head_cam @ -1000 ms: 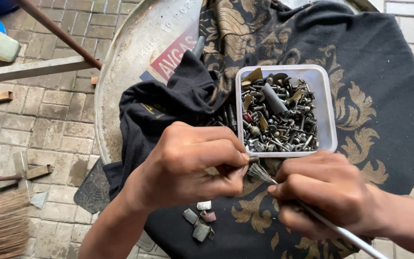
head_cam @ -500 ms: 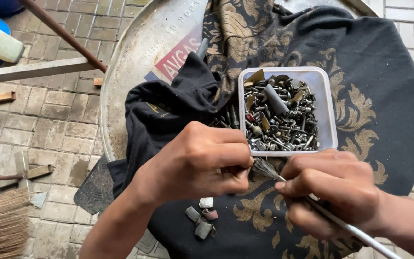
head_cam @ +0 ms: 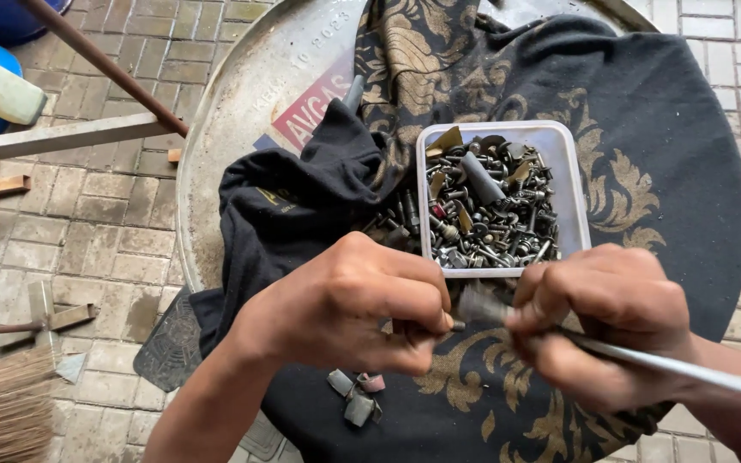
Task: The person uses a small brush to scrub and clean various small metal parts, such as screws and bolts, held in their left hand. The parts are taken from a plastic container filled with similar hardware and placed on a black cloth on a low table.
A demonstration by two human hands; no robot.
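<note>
Both my hands sit just below the plastic tray, nearly knuckle to knuckle. Left hand: fingers curled into a tight pinch, thumb side facing right, forearm running down-left. Right hand: closed fist grip, knuckles up, forearm exiting lower right.

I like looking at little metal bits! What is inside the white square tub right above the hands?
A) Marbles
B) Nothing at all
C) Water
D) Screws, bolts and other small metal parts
D: the white tub on the dark patterned cloth is heaped with screws, bolts and other small metal pieces, just beyond the left hand and the right hand.
</note>
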